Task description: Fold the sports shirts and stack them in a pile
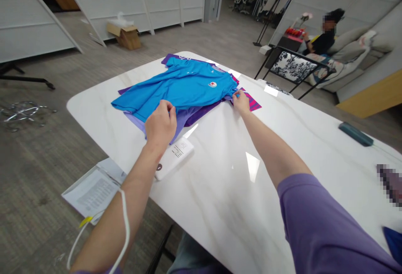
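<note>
A bright blue T-shirt (185, 83) with a round white and red badge lies spread over other shirts on the table. My left hand (161, 125) is closed in a pinch at its near edge; the fingertips are partly hidden behind the hand. Farther right, my right hand (241, 103) pinches the shirt by its near sleeve. Lavender cloth (185, 119) and dark purple cloth (202, 114) show from underneath. Beside my right hand a pink and purple patterned cloth (251, 100) sticks out. Just below my left hand, a white box-shaped device (179, 154) with printed text lies on the tabletop.
The white marbled table (216, 198) has a dark green case (356, 134) at right. A white cable (124, 223) hangs near my left forearm, above a printed paper (97, 192). Beyond are a cardboard box (127, 37), a black-framed chair (293, 66) and a seated person (325, 39).
</note>
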A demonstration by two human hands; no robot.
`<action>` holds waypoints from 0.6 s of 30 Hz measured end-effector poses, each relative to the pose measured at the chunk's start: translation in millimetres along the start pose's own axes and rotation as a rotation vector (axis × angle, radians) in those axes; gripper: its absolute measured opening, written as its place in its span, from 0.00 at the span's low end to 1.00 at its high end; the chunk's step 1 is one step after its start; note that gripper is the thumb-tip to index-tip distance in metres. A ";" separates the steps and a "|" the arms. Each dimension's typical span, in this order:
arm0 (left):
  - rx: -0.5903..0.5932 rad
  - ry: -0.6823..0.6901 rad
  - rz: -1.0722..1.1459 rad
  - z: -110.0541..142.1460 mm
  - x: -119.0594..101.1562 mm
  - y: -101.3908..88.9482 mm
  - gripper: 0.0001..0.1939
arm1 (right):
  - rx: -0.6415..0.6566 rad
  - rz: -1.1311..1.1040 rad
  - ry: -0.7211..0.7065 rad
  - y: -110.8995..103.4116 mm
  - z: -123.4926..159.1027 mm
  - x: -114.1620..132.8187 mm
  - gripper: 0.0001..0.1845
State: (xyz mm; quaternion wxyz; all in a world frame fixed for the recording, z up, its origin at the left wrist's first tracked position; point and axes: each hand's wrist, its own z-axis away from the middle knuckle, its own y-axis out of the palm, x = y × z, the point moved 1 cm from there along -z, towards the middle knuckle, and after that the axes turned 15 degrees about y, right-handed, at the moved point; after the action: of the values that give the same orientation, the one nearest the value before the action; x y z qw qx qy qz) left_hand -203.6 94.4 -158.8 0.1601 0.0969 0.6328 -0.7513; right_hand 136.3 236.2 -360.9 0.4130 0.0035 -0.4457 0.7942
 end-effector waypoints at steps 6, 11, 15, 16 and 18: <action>-0.120 0.150 -0.052 -20.9 -20.2 -32.8 0.18 | 0.048 -0.464 0.098 -28.0 -20.3 12.3 0.10; -0.083 0.344 -0.056 -5.2 -75.2 -71.8 0.17 | 0.053 -0.785 0.188 -66.5 -18.1 3.2 0.10; 0.138 0.550 0.017 40.2 -152.8 -80.8 0.16 | 0.045 -0.939 0.279 -115.2 1.9 -45.5 0.19; 0.228 0.585 0.049 54.9 -174.2 -78.3 0.16 | 0.046 -0.976 0.301 -129.3 8.7 -62.9 0.22; 0.430 0.635 0.116 87.0 -216.7 -68.8 0.16 | 0.018 -1.012 0.346 -159.1 23.5 -103.1 0.27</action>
State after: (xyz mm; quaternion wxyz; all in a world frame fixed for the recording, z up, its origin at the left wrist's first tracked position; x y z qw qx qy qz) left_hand -22.1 44.7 -4.4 -0.0256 0.3917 0.4723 -0.7892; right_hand 300.6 193.8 -273.1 0.8118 0.0907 -0.3071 0.4884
